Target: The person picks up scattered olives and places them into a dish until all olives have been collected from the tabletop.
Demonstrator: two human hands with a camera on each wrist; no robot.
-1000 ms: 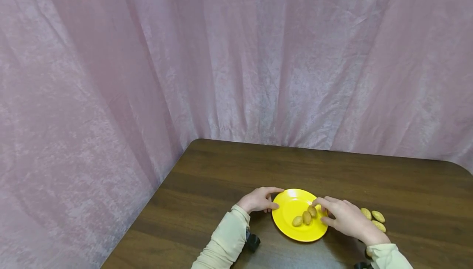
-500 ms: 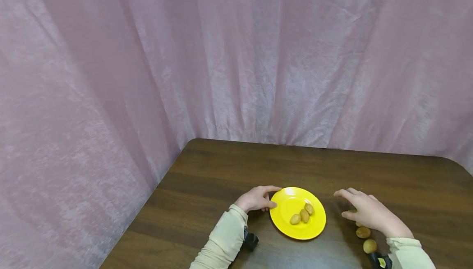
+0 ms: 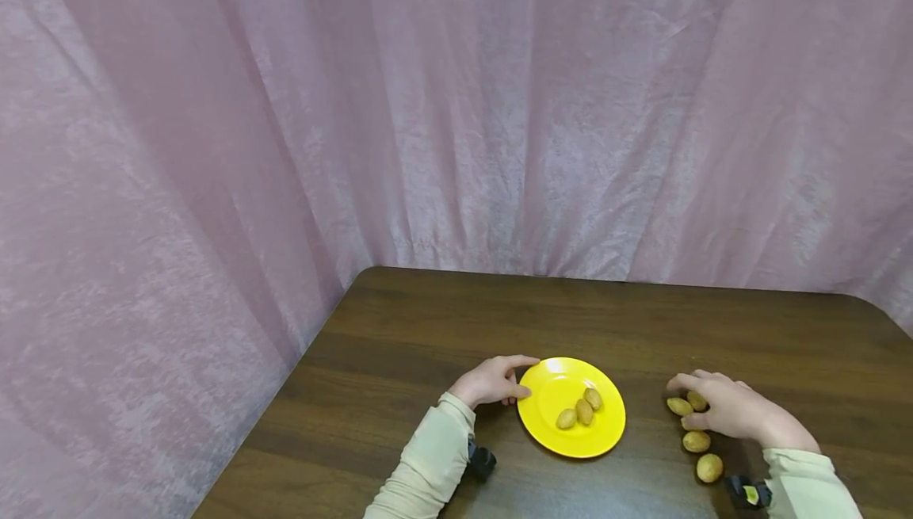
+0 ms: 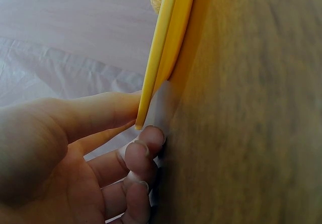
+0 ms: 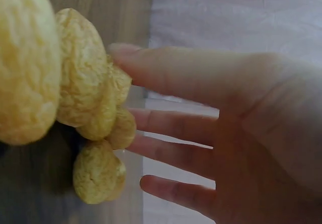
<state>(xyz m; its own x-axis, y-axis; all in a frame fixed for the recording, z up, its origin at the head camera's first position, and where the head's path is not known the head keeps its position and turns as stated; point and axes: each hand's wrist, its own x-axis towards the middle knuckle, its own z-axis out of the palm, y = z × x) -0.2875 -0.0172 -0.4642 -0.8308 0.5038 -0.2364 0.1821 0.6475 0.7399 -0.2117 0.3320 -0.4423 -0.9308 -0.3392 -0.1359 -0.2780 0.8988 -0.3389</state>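
Three wrinkled yellow-brown walnuts (image 3: 584,412) lie on the right half of a yellow plate (image 3: 549,432). My left hand (image 3: 492,382) holds the plate's left rim. In the left wrist view its thumb lies over the rim (image 4: 146,103), and the other fingers curl close by the edge. My right hand (image 3: 735,406) reaches over several walnuts on the table at the right. One walnut (image 3: 679,406) lies between its spread thumb and forefinger. In the right wrist view the fingers are extended beyond the walnuts (image 5: 83,68); whether they touch any is unclear.
Two walnuts, a near one (image 3: 709,468) and one just beyond it (image 3: 696,441), lie toward me from my right hand. The dark wooden table (image 3: 428,321) has rounded far corners. A pink curtain (image 3: 456,107) hangs behind it and along its left side.
My right hand has left the plate and moved right and down to the walnuts on the table. The three walnuts stay on the plate, and my left hand keeps hold of the rim.
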